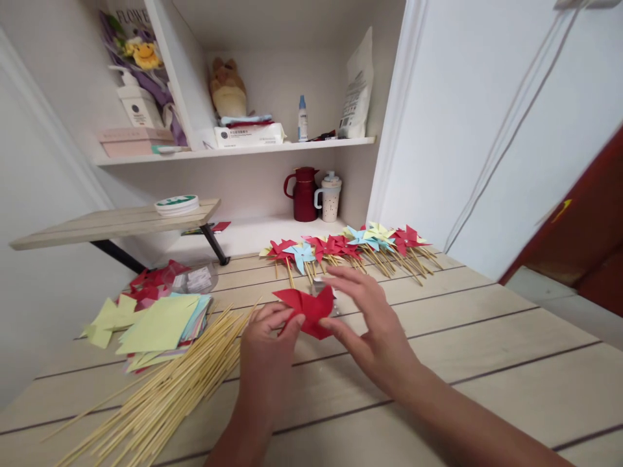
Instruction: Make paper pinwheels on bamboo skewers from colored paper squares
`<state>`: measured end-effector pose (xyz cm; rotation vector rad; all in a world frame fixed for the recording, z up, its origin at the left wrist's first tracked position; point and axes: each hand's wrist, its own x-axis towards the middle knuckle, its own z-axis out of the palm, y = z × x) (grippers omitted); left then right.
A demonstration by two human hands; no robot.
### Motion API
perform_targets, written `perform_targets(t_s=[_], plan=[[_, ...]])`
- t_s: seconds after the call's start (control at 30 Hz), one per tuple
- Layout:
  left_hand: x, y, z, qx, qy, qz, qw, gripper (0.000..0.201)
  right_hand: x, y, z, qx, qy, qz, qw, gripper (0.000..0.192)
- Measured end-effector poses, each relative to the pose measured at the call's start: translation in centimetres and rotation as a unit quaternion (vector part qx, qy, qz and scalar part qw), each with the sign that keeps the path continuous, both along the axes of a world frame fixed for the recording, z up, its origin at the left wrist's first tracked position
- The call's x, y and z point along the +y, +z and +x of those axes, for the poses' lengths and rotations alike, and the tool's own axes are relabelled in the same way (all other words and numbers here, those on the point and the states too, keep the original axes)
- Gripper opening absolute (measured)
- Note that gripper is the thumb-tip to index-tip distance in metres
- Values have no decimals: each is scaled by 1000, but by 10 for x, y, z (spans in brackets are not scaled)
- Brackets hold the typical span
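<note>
Folded paper piece (307, 311) sits mid-table (487, 363), between left hand (267, 344) and right hand (370, 324), both touching it. Skewer pile (165, 389) left of the hands, paper stack (156, 327) just behind it. Finished pinwheels (350, 246) in a row behind the hands. Jug (302, 193) and cup (329, 196) on the shelf (253, 233) further back.

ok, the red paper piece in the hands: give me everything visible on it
The red paper piece looks like thin matte craft paper, folded into pointed flaps, a partly formed pinwheel shape with no stick attached. It is held just above the wooden table, roughly flat and slightly tilted. The left hand pinches its lower left edge between thumb and fingers; the right hand has fingertips on its right side and upper edge. Whether it touches the table cannot be told.
</note>
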<state>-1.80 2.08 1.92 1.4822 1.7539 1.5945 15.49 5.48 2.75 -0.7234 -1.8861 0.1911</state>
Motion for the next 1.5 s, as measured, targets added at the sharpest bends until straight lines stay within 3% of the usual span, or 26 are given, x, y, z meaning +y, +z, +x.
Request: perform_targets(t_s=[0.1,0.23,0.33,0.43,0.53,0.8,0.93,1.13,1.3,1.4,1.5], plan=[[0,4,-5,-124,-12,-63,990,16,5,-2,2,112,45,-148,982,54],[-5,10,-2,-182,-55,-89,978,21,13,-6,-2,198,115,-368,901,76],[-6,10,0,-183,-52,-84,978,20,13,-5,-6,175,155,-452,861,66],[-5,7,1,-150,-42,-53,986,16,9,0,-9,156,198,-466,848,34],[-4,3,0,-118,-63,-36,990,16,6,1,-11,159,211,-450,853,23],[-5,1,4,-98,-62,-16,993,12,7,-7,-13,195,217,-478,828,16],[-6,4,9,-86,-73,-12,994,15,7,-8,-12,198,201,-469,837,15],[-5,6,11,-106,-36,-63,992,16,9,-10,-13,200,192,-481,832,20],[1,-5,6,-187,-61,-64,978,60,16,-10,-12,246,171,-527,795,28],[1,-4,3,-177,-84,-82,977,49,17,-10,-11,255,169,-525,794,27],[-1,1,2,-167,-65,-94,979,34,15,-9,-11,242,170,-519,802,27]])
